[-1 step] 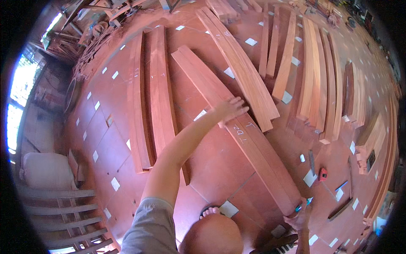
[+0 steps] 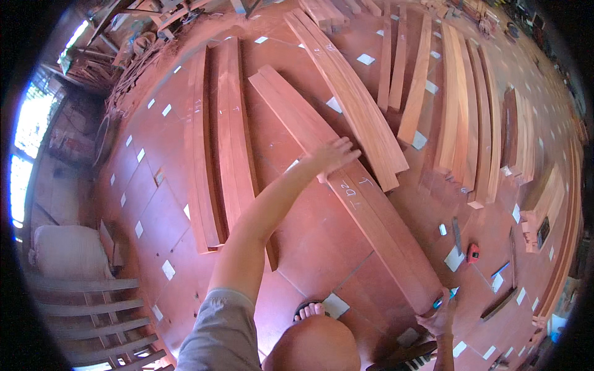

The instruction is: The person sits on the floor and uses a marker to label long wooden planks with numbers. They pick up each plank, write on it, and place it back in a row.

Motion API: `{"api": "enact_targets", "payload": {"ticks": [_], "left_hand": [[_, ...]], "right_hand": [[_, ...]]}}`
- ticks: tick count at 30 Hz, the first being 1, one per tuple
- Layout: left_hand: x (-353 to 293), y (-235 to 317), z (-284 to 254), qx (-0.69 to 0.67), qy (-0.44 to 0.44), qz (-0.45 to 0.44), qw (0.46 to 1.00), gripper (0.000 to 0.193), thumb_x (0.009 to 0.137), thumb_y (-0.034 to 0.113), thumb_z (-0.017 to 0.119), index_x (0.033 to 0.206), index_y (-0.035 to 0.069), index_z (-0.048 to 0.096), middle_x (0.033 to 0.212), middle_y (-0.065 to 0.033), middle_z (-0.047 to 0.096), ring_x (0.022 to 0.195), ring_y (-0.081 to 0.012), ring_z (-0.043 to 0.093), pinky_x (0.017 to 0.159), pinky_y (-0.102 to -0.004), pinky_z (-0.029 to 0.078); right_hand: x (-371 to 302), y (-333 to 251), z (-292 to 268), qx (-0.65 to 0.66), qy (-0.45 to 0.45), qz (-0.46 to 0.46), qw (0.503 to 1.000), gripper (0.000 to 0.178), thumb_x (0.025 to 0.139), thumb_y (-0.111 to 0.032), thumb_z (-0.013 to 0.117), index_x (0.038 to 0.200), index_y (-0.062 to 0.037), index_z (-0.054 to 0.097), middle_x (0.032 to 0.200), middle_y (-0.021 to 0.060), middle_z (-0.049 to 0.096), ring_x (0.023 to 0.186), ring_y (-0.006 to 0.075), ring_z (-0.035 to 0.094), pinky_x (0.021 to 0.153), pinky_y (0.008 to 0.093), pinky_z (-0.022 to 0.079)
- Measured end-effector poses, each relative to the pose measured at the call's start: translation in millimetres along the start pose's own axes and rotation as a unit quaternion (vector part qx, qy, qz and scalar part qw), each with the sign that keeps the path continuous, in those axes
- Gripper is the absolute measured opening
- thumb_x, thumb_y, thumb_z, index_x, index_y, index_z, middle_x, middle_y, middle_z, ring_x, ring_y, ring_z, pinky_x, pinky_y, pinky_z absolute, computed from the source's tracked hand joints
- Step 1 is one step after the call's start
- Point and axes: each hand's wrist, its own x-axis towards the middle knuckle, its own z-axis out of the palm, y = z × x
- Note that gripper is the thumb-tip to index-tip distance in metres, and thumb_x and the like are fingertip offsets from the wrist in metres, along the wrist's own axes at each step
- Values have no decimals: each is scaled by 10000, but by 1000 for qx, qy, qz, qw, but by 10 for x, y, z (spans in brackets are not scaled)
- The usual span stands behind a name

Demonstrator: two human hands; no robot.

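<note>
A long reddish wooden beam (image 2: pixel 390 238) with white chalk marks lies slantwise on the floor before me, from upper left to lower right. My left hand (image 2: pixel 336 156) rests across its top near the middle, fingers stretched out toward the far edge and thumb at the near side. At the beam's near right end is my right hand (image 2: pixel 438 316), its fingers closed around a small teal object (image 2: pixel 454 292) whose kind I cannot make out. Part of that hand touches the beam's end. Just beyond the beam lies a pair of lighter wooden beams (image 2: pixel 356 102).
Two more beams (image 2: pixel 234 130) lie to the left, and several timbers (image 2: pixel 458 111) at the far right. A red tape measure (image 2: pixel 473 252), a blue pen-like stick (image 2: pixel 500 270) and a dark bar (image 2: pixel 499 303) are on the tiles to the right. A slatted wooden frame (image 2: pixel 86 306) stands at lower left.
The view has shifted very slightly. Both hands stay at the same places on the beam, and nothing is taken up or let go.
</note>
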Motion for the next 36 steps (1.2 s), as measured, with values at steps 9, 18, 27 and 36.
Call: {"api": "enact_targets", "payload": {"ticks": [9, 18, 27, 36], "left_hand": [[81, 159, -110, -56, 16, 28, 998, 1178, 466, 364, 951, 1487, 58, 449, 1422, -177, 519, 1363, -408, 463, 1196, -499, 381], [290, 1249, 37, -197, 146, 62, 968, 1081, 495, 363, 934, 1436, 65, 495, 1337, -167, 509, 1321, -393, 440, 1214, -503, 333], [303, 1299, 95, -202, 154, 65, 965, 1070, 482, 356, 939, 1410, 81, 485, 1305, -171, 505, 1303, -391, 446, 1179, -527, 351], [291, 1264, 93, -211, 185, 76, 957, 1035, 466, 316, 922, 1381, 76, 499, 1273, -164, 525, 1240, -382, 493, 1160, -504, 374]], "right_hand": [[-123, 359, -147, -43, -19, 87, 995, 1132, 485, -287, 979, 1435, -71, 404, 1266, 227, 562, 1175, 465, 537, 1005, 549, 448], [-88, 761, -729, -68, 76, 40, 994, 774, 777, -142, 859, 1442, -62, 472, 1264, 208, 626, 1153, 419, 610, 978, 473, 499], [1192, -1192, 303, 461, 245, 159, 838, 274, 1011, -233, 699, 1202, -41, 740, 905, 33, 740, 791, 96, 665, 698, 289, 539], [1571, -1543, 492, 284, 312, 115, 899, 212, 881, -207, 801, 845, -9, 735, 714, 149, 703, 605, 271, 678, 589, 388, 520]]}}
